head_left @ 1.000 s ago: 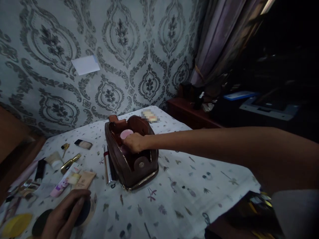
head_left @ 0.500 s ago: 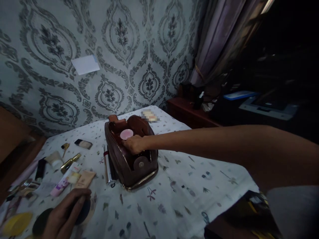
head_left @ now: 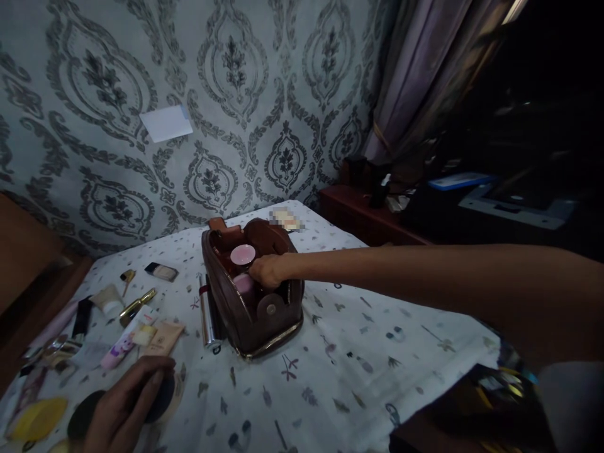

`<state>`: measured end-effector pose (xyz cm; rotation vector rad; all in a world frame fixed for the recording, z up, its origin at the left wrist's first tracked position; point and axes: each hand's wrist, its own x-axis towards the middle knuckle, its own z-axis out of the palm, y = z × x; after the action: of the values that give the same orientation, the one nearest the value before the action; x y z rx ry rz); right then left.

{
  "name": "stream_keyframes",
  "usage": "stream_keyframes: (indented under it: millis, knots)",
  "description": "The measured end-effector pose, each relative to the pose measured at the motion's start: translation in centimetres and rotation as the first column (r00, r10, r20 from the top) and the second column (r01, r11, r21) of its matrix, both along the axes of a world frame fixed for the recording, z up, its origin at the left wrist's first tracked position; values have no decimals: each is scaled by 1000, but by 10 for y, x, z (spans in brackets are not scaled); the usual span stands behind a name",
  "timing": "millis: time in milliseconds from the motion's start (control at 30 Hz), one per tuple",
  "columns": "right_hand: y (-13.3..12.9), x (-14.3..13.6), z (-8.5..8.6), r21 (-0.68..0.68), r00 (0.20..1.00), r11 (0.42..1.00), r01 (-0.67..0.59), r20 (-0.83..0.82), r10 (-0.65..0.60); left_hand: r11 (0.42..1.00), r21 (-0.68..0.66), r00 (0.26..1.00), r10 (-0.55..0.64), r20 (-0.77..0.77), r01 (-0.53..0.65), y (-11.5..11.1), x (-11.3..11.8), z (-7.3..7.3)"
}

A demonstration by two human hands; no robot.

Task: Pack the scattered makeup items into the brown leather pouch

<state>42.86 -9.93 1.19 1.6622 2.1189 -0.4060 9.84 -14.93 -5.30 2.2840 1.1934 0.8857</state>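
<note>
Right hand (head_left: 268,270) inside the brown bag (head_left: 226,308), left hand (head_left: 125,402) at the dark disc (head_left: 161,404), fingers' hold impossible to tell — steer that reach clear of the zip (head_left: 238,297)!

Ahead of you stands a wall (head_left: 257,148) papered in pale blue-grey, with darker leafy medallions repeating across it; a white sheet (head_left: 166,123) shows against it, left of centre. To your right a mauve curtain (head_left: 408,69) hangs, gathered by a tie (head_left: 381,136), and past its upper edge you see a thin bright strip (head_left: 514,10). Below the curtain is a low reddish-brown cabinet (head_left: 352,211). Your table (head_left: 361,343) wears a white cloth (head_left: 325,425) printed with small leaves and mushrooms. A plain brown panel (head_left: 23,255) stands at your left edge. The light is dim, and the far right sinks into near-black shadow.
</note>
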Motion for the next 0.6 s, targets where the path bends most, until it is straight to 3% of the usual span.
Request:
stream_keyframes:
  millis: [133,300,600]
  knots:
    - [2,1,6,-96,998,995,-19,56,25,1000,8,1000,-2,-5,2,2,-3,-2]
    - [-1,2,19,-144,999,989,-42,6,43,998,-59,998,-25,-61,22,9,-13,-9]
    - [-1,-2,8,-5,998,1000,9,-66,-9,996,-87,999,32,-42,-35,8,-13,-15]
